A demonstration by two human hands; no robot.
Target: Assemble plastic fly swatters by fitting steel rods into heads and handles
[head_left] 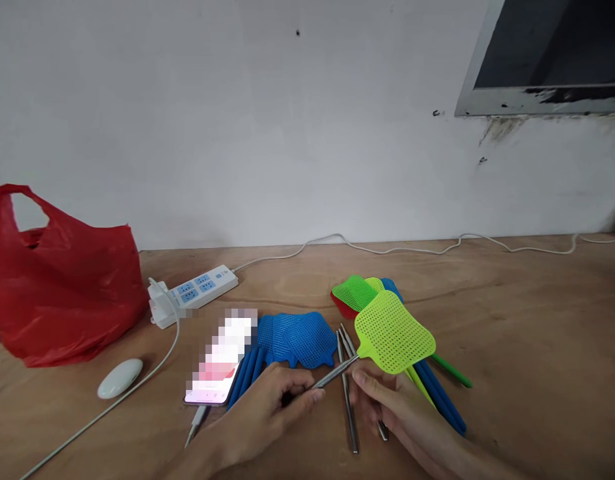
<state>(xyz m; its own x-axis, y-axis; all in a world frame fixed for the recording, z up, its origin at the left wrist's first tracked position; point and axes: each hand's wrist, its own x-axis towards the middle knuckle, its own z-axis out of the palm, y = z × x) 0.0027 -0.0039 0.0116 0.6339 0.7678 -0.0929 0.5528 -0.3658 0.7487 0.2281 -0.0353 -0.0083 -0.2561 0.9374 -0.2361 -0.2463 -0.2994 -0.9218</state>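
My left hand (267,407) is closed round the lower end of a thin metal rod (332,375) that carries a yellow-green fly swatter head (395,331). My right hand (387,400) pinches the same rod just below the head. The swatter is lifted slightly above the wooden table (527,333). Two loose metal rods (348,393) lie on the table between my hands. Several blue swatter heads (297,339) lie fanned out to the left. A pile of finished swatters in green, red, yellow and blue (360,291) lies behind the held one.
A red plastic bag (62,280) stands at the far left. A white power strip (197,290) and its cable (387,248) run along the wall. A white mouse (120,378) and a phone (220,367) lie near my left hand. A grey-framed window (547,60) is upper right.
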